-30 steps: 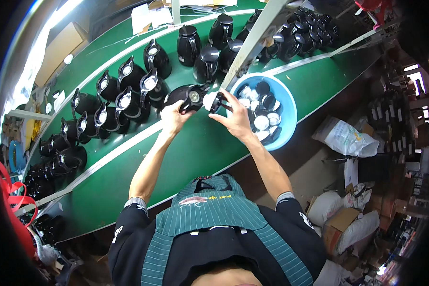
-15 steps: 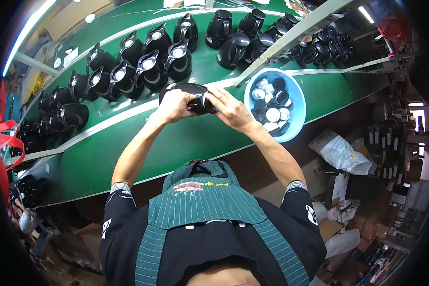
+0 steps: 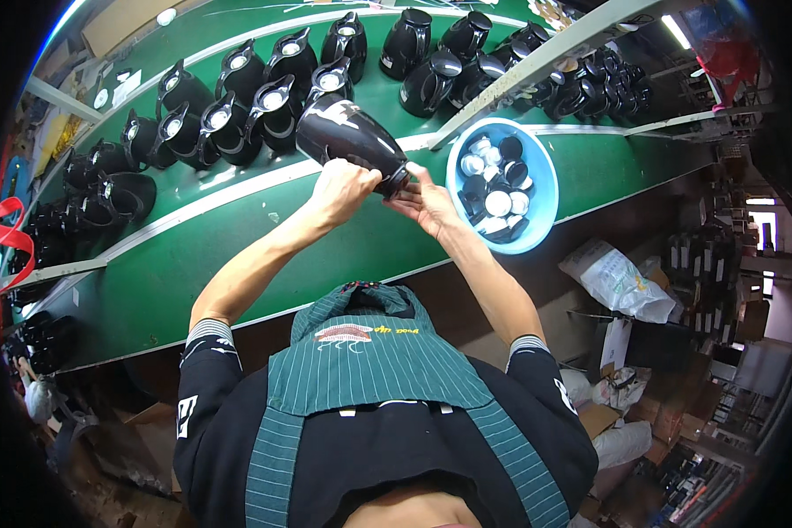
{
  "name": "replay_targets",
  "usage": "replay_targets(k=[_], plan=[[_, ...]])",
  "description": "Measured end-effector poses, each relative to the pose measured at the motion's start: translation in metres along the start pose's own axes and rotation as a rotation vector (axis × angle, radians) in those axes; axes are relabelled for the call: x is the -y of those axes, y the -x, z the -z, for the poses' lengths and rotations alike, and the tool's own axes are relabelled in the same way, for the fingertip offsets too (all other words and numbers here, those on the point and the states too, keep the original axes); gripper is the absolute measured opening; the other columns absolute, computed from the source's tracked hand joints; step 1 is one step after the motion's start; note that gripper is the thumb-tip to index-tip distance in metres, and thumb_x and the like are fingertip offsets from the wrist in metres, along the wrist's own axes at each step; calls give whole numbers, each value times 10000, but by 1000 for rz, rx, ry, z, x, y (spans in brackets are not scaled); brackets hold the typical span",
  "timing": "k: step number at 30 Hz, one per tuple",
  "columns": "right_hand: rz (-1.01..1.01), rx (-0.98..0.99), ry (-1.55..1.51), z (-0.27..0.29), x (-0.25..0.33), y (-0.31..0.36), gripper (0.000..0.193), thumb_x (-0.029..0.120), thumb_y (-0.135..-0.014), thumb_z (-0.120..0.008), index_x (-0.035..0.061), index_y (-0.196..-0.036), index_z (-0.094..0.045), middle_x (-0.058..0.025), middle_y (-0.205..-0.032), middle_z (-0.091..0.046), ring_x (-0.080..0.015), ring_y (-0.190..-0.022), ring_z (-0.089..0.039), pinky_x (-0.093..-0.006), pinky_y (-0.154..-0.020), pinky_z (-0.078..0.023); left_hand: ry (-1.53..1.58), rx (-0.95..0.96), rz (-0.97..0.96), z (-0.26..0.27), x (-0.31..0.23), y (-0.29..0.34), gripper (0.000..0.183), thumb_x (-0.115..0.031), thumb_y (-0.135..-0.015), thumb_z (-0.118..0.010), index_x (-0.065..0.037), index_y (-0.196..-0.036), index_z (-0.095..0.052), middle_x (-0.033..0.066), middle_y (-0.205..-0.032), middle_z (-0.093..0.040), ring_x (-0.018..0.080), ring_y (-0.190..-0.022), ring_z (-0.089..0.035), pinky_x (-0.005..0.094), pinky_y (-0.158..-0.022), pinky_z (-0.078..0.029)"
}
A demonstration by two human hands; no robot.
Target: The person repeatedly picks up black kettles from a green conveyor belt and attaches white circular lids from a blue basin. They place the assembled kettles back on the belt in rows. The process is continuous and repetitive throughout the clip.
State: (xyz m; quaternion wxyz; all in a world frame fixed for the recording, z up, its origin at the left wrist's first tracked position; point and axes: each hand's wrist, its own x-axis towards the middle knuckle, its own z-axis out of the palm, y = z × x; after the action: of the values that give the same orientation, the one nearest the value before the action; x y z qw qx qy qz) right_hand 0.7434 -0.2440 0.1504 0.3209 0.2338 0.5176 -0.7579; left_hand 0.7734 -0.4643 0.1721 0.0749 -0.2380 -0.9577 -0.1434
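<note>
So, the held jug (image 3: pixel 352 132) tips its thin end toward the right hand (image 3: pixel 427 204)

Long and green, the table (image 3: pixel 176 273) goes right across the front. Black jugs (image 3: pixel 275 110) stand on the far part of it in rows, many of them with their tops showing. To the right of both hands sits a blue tub (image 3: pixel 544 207).

The held jug is in front, to the left of the tub and apart from it. It is not upright. Its long line runs on a slant: the fat end is up on the left, farther away, and the thin end is down on the right, a bit closer. It looks to be lifted off the table.

The left hand (image 3: pixel 345 192) is on the near side of the jug. Its fingers are curled in tight, like a fist. It seems to hold the handle, but the hand hides that part.

The right hand is at the thin end, so it is the hand nearer to the jug's mouth. It is also the hand nearer to the tub. Its thumb is up top and its fingers reach low by the end. I cannot tell if it is pinching something there.

Smallest are the round caps (image 3: pixel 498 203), black and white, in a pile inside the tub.
</note>
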Motion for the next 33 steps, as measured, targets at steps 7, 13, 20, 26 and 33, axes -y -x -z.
replay_targets(k=[7,13,20,26,33], plan=[[-324,-55,-562,8,-50,8,1039,753,-814,-736,-200,-1190,-561,-267,-1095,-690,-351,-962,-757,-360,-842,-680,-41,-379,-248,-63,13,36,103,-195,-779,-670,-169,-815,-577,-40,-743,-546,151,-685,-568,329,-685,-442],[-410,16,-761,17,-46,20,1046,796,-800,-718,-176,-1172,-605,-278,-1110,-733,-302,-993,-769,-324,-773,-684,66,-450,-231,-81,6,18,163,-172,-731,-728,-166,-775,-571,-14,-709,-565,169,-678,-573,351,-696,-449],[526,-391,198,123,-29,-32,438,317,-1023,-689,-36,-1279,-651,-209,-1126,-744,-289,-936,-765,-388,-751,-648,908,-474,709,-115,16,-64,280,-199,-821,-904,-33,-823,-679,-75,-668,-476,52,-628,-382,253,-569,-341],[722,-599,1641,199,0,-79,457,81,-876,-665,44,-1331,-646,-230,-1383,-581,-392,-1328,-542,-501,-1088,-467,900,-587,744,-150,59,-149,394,-292,-742,-954,-22,-762,-668,-50,-663,-552,62,-627,-420,266,-563,-383],[617,-501,2174,221,-3,-135,263,197,-980,-578,99,-1207,-666,-162,-1313,-597,-311,-1249,-571,-480,-940,-523,543,-574,666,-164,116,-176,491,-374,-809,-905,18,-987,-670,92,-850,-638,182,-778,-574,353,-717,-485]])
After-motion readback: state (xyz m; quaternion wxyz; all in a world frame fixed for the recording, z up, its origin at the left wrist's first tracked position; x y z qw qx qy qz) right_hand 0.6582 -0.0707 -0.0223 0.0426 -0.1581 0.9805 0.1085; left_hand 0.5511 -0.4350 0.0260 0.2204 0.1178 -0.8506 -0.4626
